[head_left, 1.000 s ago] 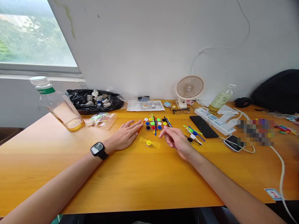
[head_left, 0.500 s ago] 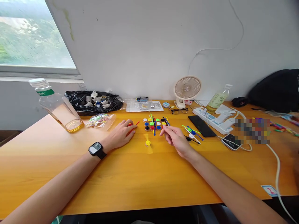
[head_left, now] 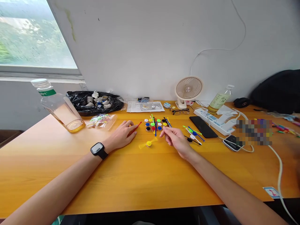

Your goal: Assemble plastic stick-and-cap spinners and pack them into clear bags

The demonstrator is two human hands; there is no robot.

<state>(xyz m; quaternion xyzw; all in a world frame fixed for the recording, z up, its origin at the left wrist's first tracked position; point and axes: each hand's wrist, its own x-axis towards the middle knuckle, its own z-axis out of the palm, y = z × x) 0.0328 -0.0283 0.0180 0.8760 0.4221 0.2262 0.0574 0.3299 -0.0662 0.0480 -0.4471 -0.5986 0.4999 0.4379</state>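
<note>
A yellow spinner stands by itself on the table between my hands, its arrow blurred by turning. My left hand rests on the tabletop, its fingers bent around a red arrow spinner whose tip pokes out past the fingertips. To the right of the yellow spinner, my right hand is held with curled fingers, and nothing shows in them. Just behind, small round spinner bases in several colours are set in rows, with a blue arrow lying across them. More arrow spinners lie right of my right hand.
A large bottle and a clear bag of coloured parts are at left, near a black plastic bag. A fan, eyeglasses, a black phone, a power strip and cables occupy the back and right.
The yellow spinner's blurred arrow has turned from upright to a slant across its base. Both hands stay nearly where they were; the view has shifted slightly.
</note>
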